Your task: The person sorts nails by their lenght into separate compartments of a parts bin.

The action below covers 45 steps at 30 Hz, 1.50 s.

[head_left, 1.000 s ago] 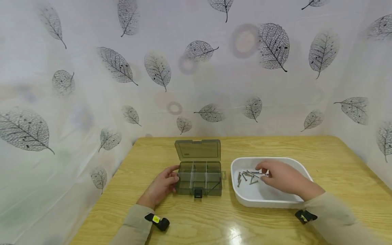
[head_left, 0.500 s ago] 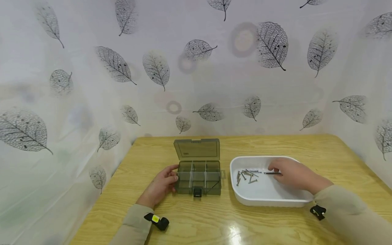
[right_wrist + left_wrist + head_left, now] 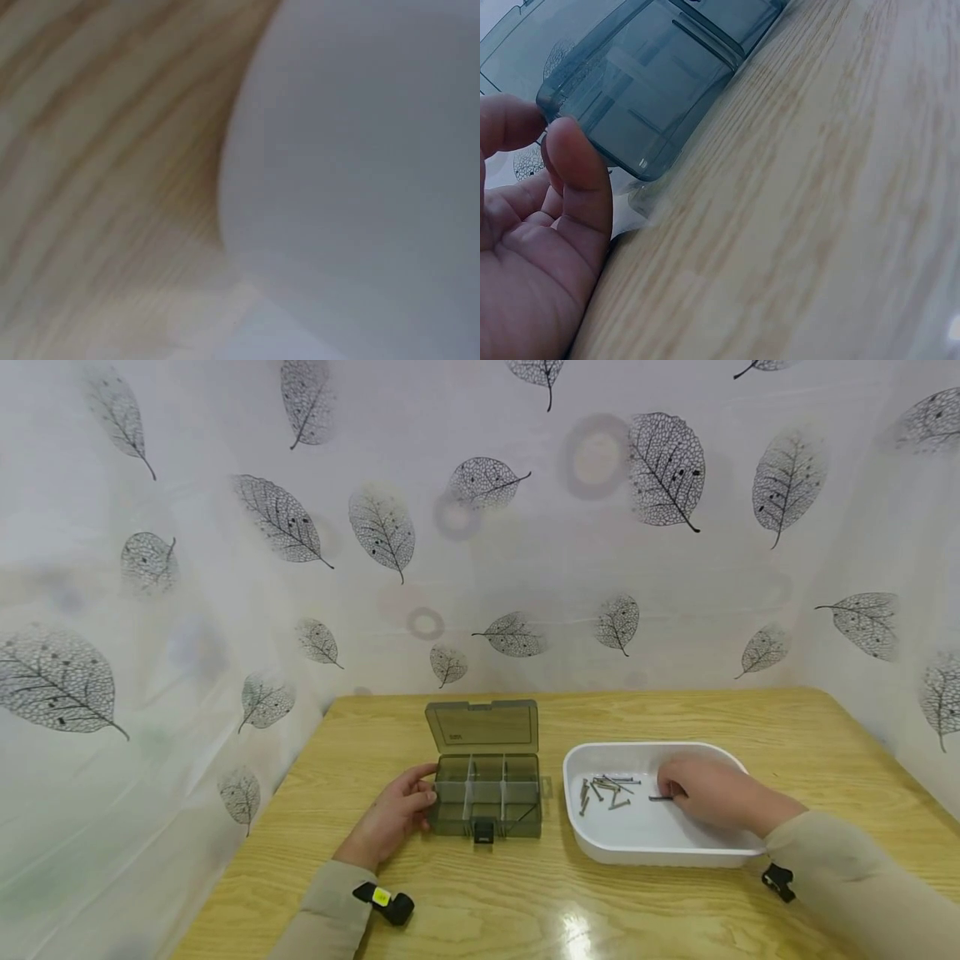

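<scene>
On the left of the table, a smoky-grey plastic compartment box [image 3: 484, 793] stands with its lid [image 3: 483, 727] raised. My left hand [image 3: 397, 814] holds the box at its left side; in the left wrist view the thumb [image 3: 577, 161] and forefinger meet at its corner. A dark, thin piece [image 3: 527, 812] slants in the front right compartment. Inside the white tray [image 3: 600, 847], my right hand [image 3: 708, 789] pinches a dark screw [image 3: 660, 798], most of which the fingers hide. Several loose screws [image 3: 611, 789] lie at the tray's left end.
Both objects stand on a wood-grain table [image 3: 495, 902], the tray to the right of the box. A leaf-patterned sheet [image 3: 525, 568] hangs behind and along the sides. The right wrist view shows only the blurred tray wall [image 3: 352, 180] and wood grain.
My right hand has moved right, away from the pile of screws, carrying a dark screw. Over the last half second the screw has drawn further under the fingers. The left hand stays put.
</scene>
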Tool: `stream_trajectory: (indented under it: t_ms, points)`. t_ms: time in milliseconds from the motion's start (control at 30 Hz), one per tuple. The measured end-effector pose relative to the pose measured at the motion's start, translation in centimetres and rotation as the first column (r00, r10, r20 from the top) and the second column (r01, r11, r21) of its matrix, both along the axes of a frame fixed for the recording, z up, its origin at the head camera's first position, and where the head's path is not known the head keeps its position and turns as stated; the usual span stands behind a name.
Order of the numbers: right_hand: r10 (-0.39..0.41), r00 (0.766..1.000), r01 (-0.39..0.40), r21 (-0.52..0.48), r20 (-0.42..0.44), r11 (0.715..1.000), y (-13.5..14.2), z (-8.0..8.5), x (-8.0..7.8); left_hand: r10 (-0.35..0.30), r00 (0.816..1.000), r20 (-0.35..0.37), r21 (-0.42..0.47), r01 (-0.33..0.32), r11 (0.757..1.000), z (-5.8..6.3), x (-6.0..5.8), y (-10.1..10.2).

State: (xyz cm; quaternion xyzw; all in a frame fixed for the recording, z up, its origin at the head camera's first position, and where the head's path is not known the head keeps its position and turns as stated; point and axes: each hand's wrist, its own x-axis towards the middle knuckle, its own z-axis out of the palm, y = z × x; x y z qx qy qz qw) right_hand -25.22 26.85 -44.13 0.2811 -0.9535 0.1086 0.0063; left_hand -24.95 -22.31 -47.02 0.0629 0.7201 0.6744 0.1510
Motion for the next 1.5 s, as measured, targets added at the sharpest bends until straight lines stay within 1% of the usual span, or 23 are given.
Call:
stream_trajectory:
  t_ms: [133, 467, 833, 1000, 1233, 1333, 1500]
  points:
    - [-0.001, 0.999, 0.003, -0.042, 0.046, 0.999, -0.1, -0.2, 0.2, -0.002, 1.000, 0.006, 0.002, 0.002, 1.000, 0.1, 0.0, 0.0]
    - [-0.005, 0.992, 0.016, -0.083, 0.123, 0.996, -0.4, -0.1, 0.7, -0.009, 1.000, 0.009, 0.003, 0.009, 1.000, 0.1, 0.1, -0.1]
    - [0.024, 0.997, -0.017, -0.102, 0.070, 0.995, -0.4, 0.0, 0.5, -0.006, 1.000, 0.004, -0.006, 0.006, 1.000, 0.2, 0.1, 0.0]
    - [0.033, 0.996, -0.022, -0.134, 0.085, 0.991, -0.8, 1.0, 0.9, -0.009, 1.000, 0.006, 0.000, 0.009, 1.000, 0.2, 0.1, 0.0]
    - [0.076, 0.996, -0.066, -0.188, 0.045, 0.980, -2.0, 2.7, 1.9, -0.020, 1.000, 0.002, 0.021, 0.020, 1.000, 0.2, -0.2, 0.1]
    - [0.077, 0.995, -0.060, -0.223, 0.065, 0.973, -2.9, 3.3, 2.4, -0.017, 1.000, 0.006, 0.024, 0.017, 1.000, 0.2, -0.2, 0.2]
    - [0.078, 0.993, -0.051, -0.275, 0.086, 0.960, -4.6, 3.9, 3.2, 0.010, 1.000, 0.022, 0.002, -0.010, 1.000, 0.2, 0.0, 0.3]
